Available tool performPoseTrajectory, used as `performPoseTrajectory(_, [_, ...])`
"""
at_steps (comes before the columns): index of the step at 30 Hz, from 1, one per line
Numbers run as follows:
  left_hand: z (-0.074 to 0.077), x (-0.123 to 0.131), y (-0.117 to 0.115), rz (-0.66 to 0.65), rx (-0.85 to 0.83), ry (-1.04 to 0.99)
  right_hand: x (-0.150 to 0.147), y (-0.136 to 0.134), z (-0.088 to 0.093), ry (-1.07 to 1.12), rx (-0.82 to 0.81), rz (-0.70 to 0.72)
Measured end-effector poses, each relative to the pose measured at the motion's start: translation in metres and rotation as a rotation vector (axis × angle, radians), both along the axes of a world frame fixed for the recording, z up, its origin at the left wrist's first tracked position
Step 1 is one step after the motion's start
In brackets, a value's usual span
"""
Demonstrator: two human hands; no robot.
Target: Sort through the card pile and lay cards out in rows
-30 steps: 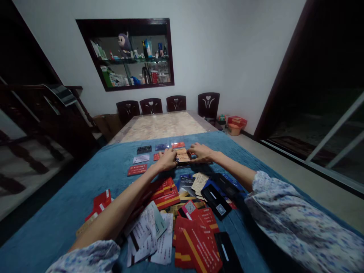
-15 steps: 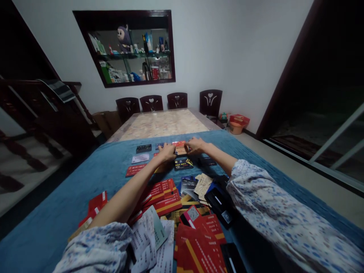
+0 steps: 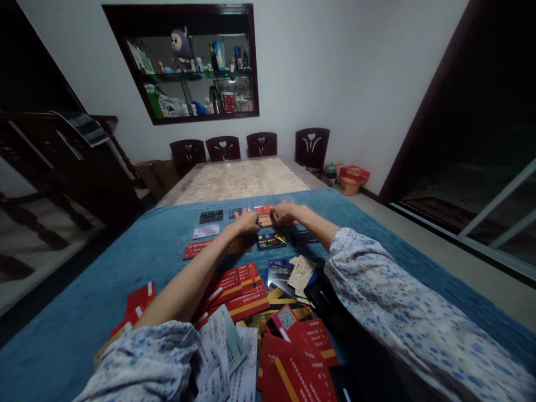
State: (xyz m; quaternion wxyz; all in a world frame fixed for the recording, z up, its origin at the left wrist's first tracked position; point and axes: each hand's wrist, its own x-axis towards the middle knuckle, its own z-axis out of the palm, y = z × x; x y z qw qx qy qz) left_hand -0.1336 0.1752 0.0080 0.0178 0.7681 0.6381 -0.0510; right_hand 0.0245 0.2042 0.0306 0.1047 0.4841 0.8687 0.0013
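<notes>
My left hand (image 3: 247, 220) and my right hand (image 3: 283, 213) reach to the far part of the cloth. Between them lies an orange VIP card (image 3: 265, 220), its left and right edges pinched in my fingers. Just behind it a red card (image 3: 263, 210) shows. Closer to me is a black-and-yellow VIP card (image 3: 271, 241). Left of my left hand lie a black card (image 3: 211, 216), a white card (image 3: 206, 231) and a red card (image 3: 195, 249); a blue card (image 3: 237, 213) is partly covered by that hand. My right forearm partly hides a dark card (image 3: 305, 237).
Nearer me are piled red cards (image 3: 293, 363), white paper slips (image 3: 245, 363), beige slips (image 3: 302, 273) and a dark card-like piece (image 3: 322, 296). A blue cloth (image 3: 104, 268) covers the near table (image 3: 243, 178). Chairs (image 3: 312, 146) stand beyond.
My hands stay at the orange card with only slight shifts of the fingers. My right forearm has moved a little left, and the view has tilted slightly.
</notes>
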Motion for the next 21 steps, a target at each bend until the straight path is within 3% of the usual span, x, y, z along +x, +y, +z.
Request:
performPoseTrajectory(13, [0.011, 0.008, 0.003, 0.035, -0.084, 0.041, -0.014, 0.015, -0.004, -0.005, -0.099, -0.111])
performPoseTrajectory(21, [0.013, 0.014, 0.005, 0.069, -0.095, 0.013, -0.013, 0.015, -0.006, 0.017, -0.077, -0.101])
